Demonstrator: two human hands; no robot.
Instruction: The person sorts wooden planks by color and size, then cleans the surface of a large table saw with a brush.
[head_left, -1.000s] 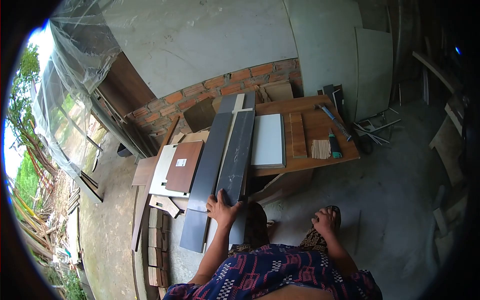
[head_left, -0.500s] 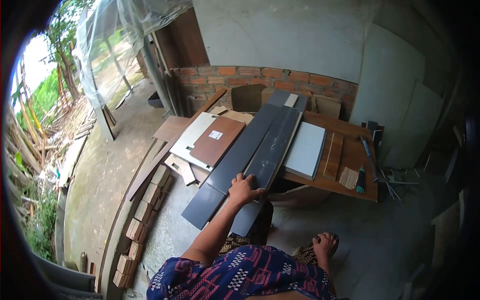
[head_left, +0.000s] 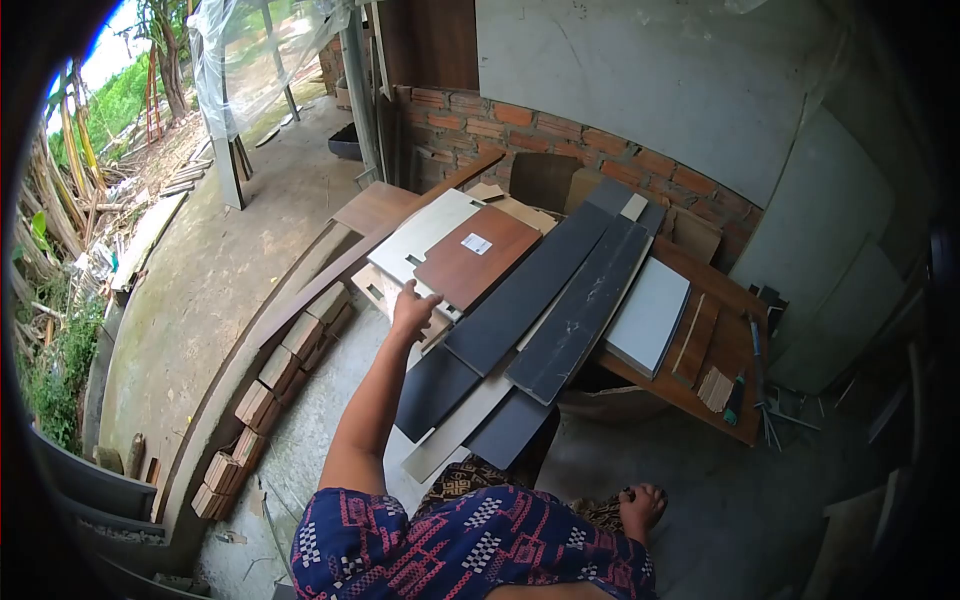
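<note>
At eleven o'clock from the person, the left hand, fingers apart and empty, meets the near corner of the reddish-brown rectangular labelled board, which lies flat and unlifted. The right hand rests low, and its fingers cannot be made out.

A head-worn camera looked forward and down — over the person's shirt toward the boards on the counter. Its wide fisheye view stood well back, reaching the brick wall.

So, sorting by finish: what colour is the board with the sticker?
Reddish brown; the board shows clearly in the head view, near the left hand.
</note>
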